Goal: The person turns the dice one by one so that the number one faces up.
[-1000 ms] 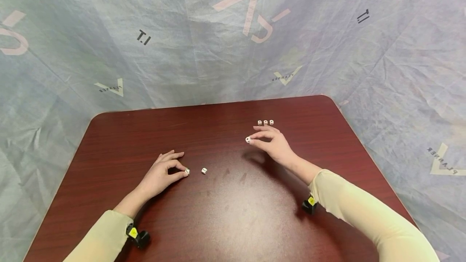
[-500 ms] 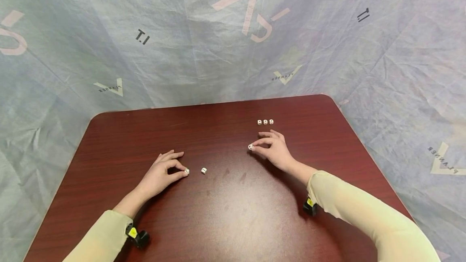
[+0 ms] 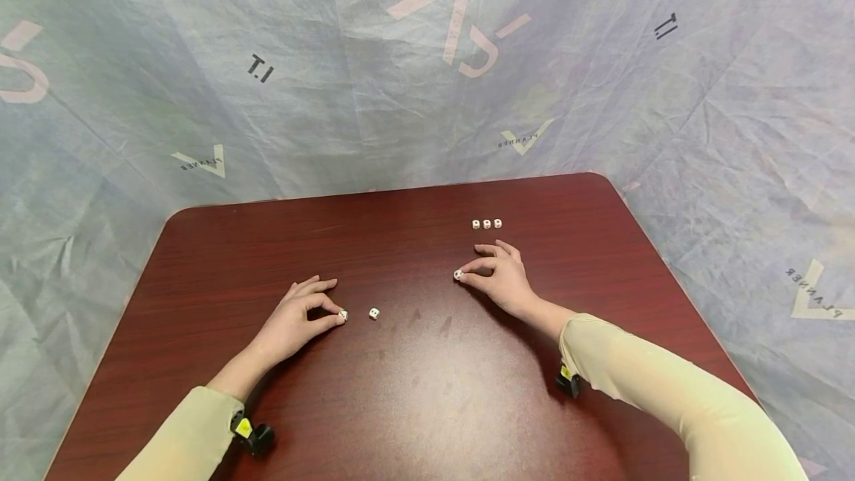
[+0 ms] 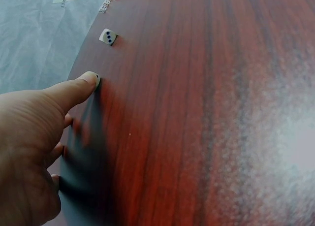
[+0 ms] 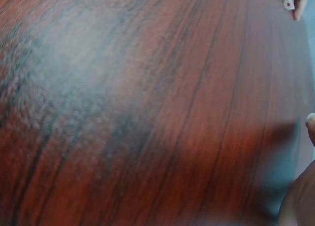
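My left hand [image 3: 290,325] pinches a white die [image 3: 344,315] between thumb and index finger at the tabletop, its other fingers spread out. In the left wrist view, the thumb covers most of that die [image 4: 98,80]. Just right of it, a second white die [image 3: 374,313] lies loose, with three dark pips showing in the left wrist view. My right hand [image 3: 502,282] pinches another die [image 3: 457,275] by the fingertips, low at the table. Beyond this hand stand three dice [image 3: 487,224] in a short row, red single pips facing the head camera.
The dark red wooden table [image 3: 427,392] has rounded far corners. Grey printed cloth [image 3: 361,80] hangs behind it and at both sides. A black wrist camera [image 3: 260,438] sits at the left cuff, another black camera [image 3: 568,383] at the right.
My right hand has come down and nearer with its die, away from the row of three, and its shadow has closed in. The left hand and the loose die have stayed put.
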Tool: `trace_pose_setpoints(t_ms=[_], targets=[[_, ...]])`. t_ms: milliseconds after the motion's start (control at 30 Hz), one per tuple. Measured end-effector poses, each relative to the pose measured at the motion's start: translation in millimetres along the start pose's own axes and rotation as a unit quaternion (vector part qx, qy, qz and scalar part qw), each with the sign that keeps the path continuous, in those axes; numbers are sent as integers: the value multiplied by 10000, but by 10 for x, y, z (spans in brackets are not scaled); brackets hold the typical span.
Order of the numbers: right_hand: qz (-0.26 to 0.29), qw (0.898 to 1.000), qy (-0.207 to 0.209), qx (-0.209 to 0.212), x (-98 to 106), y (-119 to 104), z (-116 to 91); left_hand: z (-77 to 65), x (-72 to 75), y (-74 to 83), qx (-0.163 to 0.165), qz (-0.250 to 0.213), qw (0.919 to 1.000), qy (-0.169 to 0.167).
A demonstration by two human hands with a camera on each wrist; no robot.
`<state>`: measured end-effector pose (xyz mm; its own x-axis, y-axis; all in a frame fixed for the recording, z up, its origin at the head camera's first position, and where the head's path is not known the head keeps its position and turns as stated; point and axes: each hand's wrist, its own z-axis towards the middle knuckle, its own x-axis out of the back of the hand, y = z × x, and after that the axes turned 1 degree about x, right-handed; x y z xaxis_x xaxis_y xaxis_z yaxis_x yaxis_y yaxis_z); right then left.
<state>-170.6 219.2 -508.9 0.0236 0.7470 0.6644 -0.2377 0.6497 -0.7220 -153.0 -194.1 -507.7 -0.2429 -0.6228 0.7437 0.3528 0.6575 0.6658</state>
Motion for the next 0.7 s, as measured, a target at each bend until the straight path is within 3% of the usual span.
trace_pose_setpoints(t_ms=[700], targets=[[-232, 9996, -157, -48, -14, 34, -32, 4, -7, -18, -63, 35, 10000, 61]])
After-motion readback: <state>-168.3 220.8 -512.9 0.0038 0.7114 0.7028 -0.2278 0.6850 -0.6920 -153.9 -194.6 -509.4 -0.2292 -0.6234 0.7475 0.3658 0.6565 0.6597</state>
